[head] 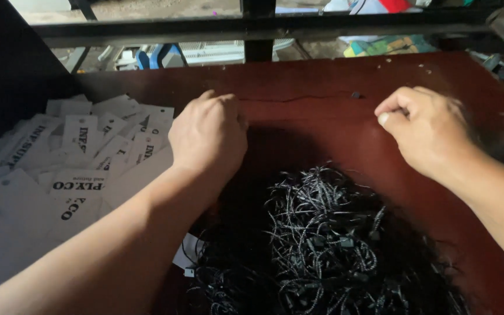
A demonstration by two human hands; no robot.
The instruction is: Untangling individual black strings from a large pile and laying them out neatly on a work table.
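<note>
Black-and-white flecked cords (322, 245), white tags (83, 169)

bare red-brown table (322, 125) between the hands; white tags (71, 169) crowd left; black cord heap (322, 245) blocks near edge, perhaps

Dark red-brown tabletop (322, 125), wood, glossy, with a thin crack (298, 98) running sideways across the far part. Small dark bit (355, 94) sits at the crack's right end. A few pale crumbs (406, 64) scattered near the far right corner. Left side: loose pile of white tags (59, 175) with black print, overlapping, spread to the left edge. Near middle: big heap of black strings (322, 245) flecked white, tangled, with small black plastic ends, running off the near edge. One white tag (185, 259) pokes out from under the heap's left side. Bare wood between heap and far edge.
</note>
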